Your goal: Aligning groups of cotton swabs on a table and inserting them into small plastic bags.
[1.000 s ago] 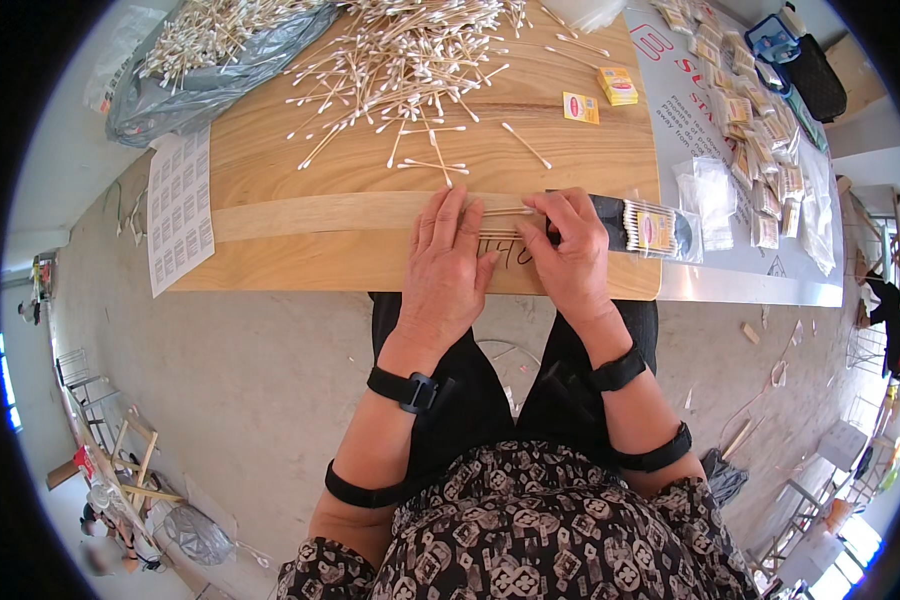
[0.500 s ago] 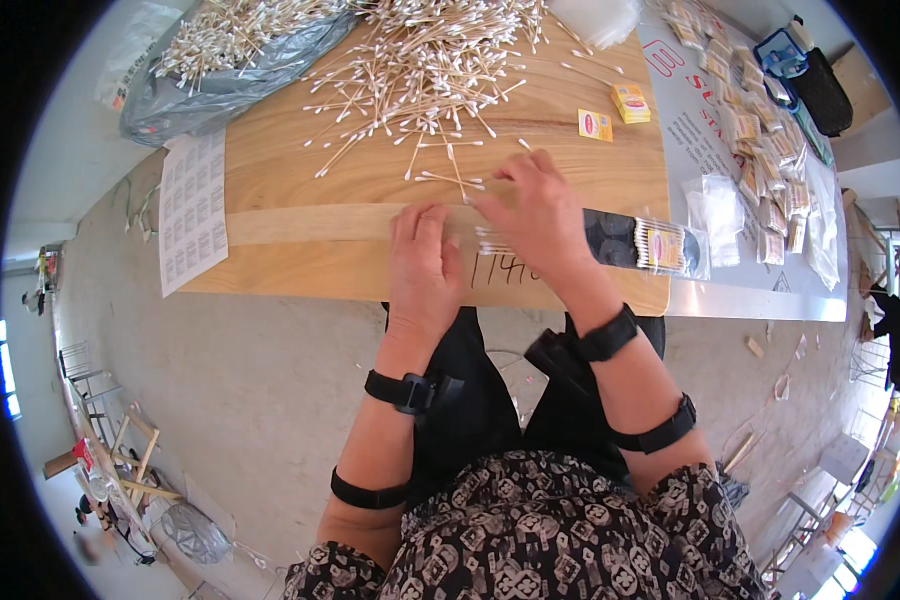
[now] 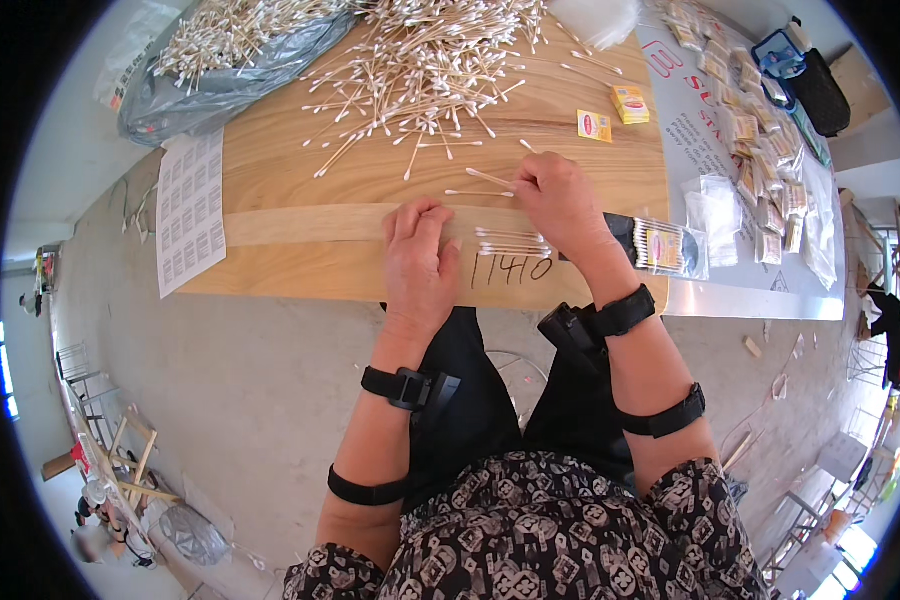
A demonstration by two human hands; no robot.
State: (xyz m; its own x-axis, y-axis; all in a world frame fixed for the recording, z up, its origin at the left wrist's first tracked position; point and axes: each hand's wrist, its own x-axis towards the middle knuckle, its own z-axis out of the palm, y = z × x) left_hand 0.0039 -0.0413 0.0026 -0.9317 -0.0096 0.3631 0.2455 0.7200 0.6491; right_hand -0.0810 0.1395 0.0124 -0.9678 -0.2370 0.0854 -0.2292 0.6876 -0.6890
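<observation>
My right hand [image 3: 562,205] is closed in a pinch on the end of a cotton swab [image 3: 488,179], which points left just above the wooden tabletop. A second swab [image 3: 475,193] lies below it, its right end close to my fingertips; whether they grip it too is unclear. My left hand [image 3: 418,255] rests on the wood with fingers bent and thumb apart, holding nothing visible. Between the hands lies a small row of parallel swabs [image 3: 510,243]. Beside my right hand, a clear packet of swabs with a yellow label [image 3: 660,247] lies on a black strip [image 3: 618,228].
A large heap of swabs [image 3: 430,60] covers the far tabletop, beside a grey plastic bag of swabs [image 3: 240,80]. Yellow cards [image 3: 595,126] lie at the right. A printed sheet [image 3: 192,215] hangs over the left edge. Several filled packets [image 3: 760,150] cover the metal sheet.
My right hand has moved right and now pinches a swab end. The swabs that lay crossed near the heap have shifted right toward it. My left hand has barely moved.
</observation>
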